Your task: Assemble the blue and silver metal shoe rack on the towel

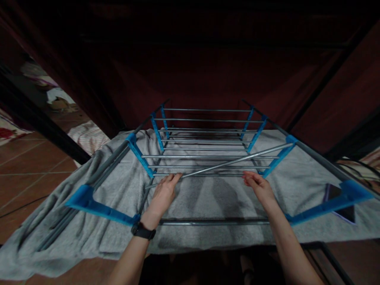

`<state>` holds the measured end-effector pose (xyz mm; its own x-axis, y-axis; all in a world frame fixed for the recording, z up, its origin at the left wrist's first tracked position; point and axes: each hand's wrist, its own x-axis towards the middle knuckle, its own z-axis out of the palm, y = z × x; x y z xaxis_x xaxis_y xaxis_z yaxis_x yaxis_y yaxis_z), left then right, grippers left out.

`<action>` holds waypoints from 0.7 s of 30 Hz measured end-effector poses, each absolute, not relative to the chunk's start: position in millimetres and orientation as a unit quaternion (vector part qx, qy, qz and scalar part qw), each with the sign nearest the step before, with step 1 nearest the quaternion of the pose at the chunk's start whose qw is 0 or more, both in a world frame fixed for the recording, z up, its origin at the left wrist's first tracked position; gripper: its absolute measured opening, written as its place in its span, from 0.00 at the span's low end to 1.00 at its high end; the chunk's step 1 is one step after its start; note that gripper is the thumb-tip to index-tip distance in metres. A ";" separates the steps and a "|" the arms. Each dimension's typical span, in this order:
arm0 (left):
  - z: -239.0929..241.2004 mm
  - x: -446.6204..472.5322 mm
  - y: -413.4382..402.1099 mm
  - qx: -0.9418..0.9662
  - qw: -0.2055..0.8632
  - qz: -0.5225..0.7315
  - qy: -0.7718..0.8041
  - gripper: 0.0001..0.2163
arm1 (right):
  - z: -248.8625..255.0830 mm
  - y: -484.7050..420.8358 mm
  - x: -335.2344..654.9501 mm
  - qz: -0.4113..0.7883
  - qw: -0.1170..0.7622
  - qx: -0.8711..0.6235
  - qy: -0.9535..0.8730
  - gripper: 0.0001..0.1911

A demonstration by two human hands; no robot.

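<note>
A frame of grey tubes with blue plastic brackets (139,154) stands on a grey blanket (204,198); it looks like a drying rack. One loose metal rod (225,163) slants across it, its right end up by the right-hand blue bracket (277,160). My left hand (166,190), with a dark watch at the wrist, is closed over the lower left part of this rod. On the right, my right hand (258,185) has its fingers curled together beside a level crossbar (219,175). Whether its fingertips pinch anything is hidden.
Several crossbars (208,141) span the far brackets. Behind the frame rises a dark red wooden panel (208,75). A phone (341,204) lies under the right front bracket. Tiled floor (38,166), cloth and a dark post (44,122) are at left.
</note>
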<state>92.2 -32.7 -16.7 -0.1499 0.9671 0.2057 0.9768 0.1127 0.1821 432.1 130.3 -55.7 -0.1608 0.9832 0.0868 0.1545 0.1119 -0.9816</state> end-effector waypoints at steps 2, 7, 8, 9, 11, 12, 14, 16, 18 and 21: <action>-17.4 92.4 -32.4 -0.653 0.025 -0.122 -0.747 0.33 | -50.1 129.9 432.5 0.480 0.456 -0.476 -0.578 0.25; -19.5 91.3 -31.5 -0.652 0.027 -0.095 -0.752 0.32 | -37.0 126.3 433.3 0.520 0.483 -0.471 -0.524 0.26; -20.4 90.8 -31.4 -0.654 0.029 -0.094 -0.750 0.32 | -35.0 125.4 433.6 0.529 0.488 -0.467 -0.514 0.25; -21.4 90.4 -31.4 -0.657 0.031 -0.094 -0.747 0.31 | -33.2 124.4 433.9 0.539 0.494 -0.462 -0.502 0.24; -23.5 89.7 -31.3 -0.659 0.029 -0.097 -0.745 0.31 | -29.9 122.5 434.2 0.558 0.508 -0.452 -0.475 0.21; -24.5 89.6 -31.2 -0.658 0.025 -0.096 -0.746 0.31 | -28.4 121.7 434.3 0.567 0.514 -0.446 -0.464 0.19; -25.9 89.9 -30.9 -0.656 0.018 -0.086 -0.750 0.31 | -25.7 120.3 434.4 0.581 0.525 -0.434 -0.446 0.16; -26.4 90.8 -30.5 -0.654 0.017 -0.069 -0.753 0.31 | -24.1 119.6 434.5 0.596 0.535 -0.418 -0.429 0.15; -25.8 92.1 -30.2 -0.655 0.023 -0.054 -0.753 0.31 | -23.6 119.6 434.9 0.613 0.545 -0.405 -0.404 0.16; -22.8 94.3 -29.8 -0.658 0.031 -0.041 -0.751 0.32 | -25.0 120.9 436.1 0.627 0.559 -0.401 -0.365 0.17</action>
